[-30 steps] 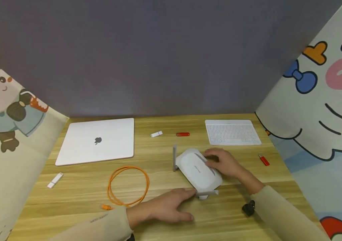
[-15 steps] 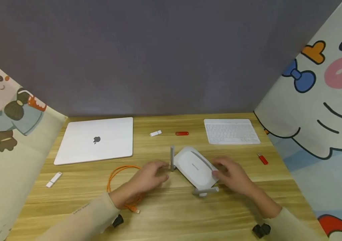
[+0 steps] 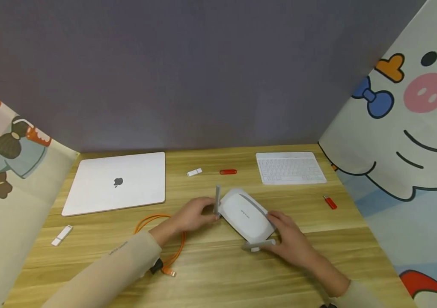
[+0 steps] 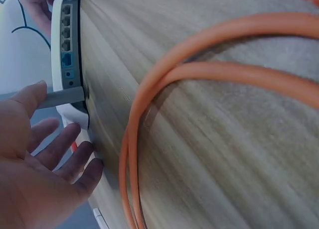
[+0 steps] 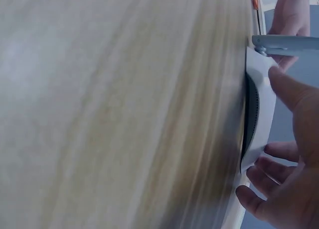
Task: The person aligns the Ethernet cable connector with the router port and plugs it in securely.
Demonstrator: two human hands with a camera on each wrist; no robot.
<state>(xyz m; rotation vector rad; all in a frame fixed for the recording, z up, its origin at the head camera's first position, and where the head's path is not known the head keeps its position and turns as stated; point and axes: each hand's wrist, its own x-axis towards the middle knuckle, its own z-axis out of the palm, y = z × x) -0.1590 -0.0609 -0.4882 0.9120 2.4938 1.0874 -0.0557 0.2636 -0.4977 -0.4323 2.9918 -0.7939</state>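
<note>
A white router (image 3: 247,216) with a grey antenna at each end lies slanted on the table. My right hand (image 3: 293,239) holds its right side, the thumb near the front antenna (image 3: 258,244) and the fingers farther along the edge. In the right wrist view the thumb and fingers span the router (image 5: 261,104). My left hand (image 3: 193,216) is at the left antenna (image 3: 217,201), fingers spread and loosely bent, thumb right at the antenna. A row of ports (image 4: 67,35) shows on the router's side in the left wrist view. Under my left forearm lies a coiled orange network cable (image 3: 182,246).
A closed silver laptop (image 3: 114,184) lies at the back left, a white keyboard (image 3: 291,168) at the back right. Between them are a white USB stick (image 3: 194,172) and a red one (image 3: 228,172). Another white stick (image 3: 62,235) lies far left, another red one (image 3: 330,202) far right.
My left hand has left the front antenna and come round to the left one. My right hand has slid toward the router's near end. The cable's plug end has shifted right.
</note>
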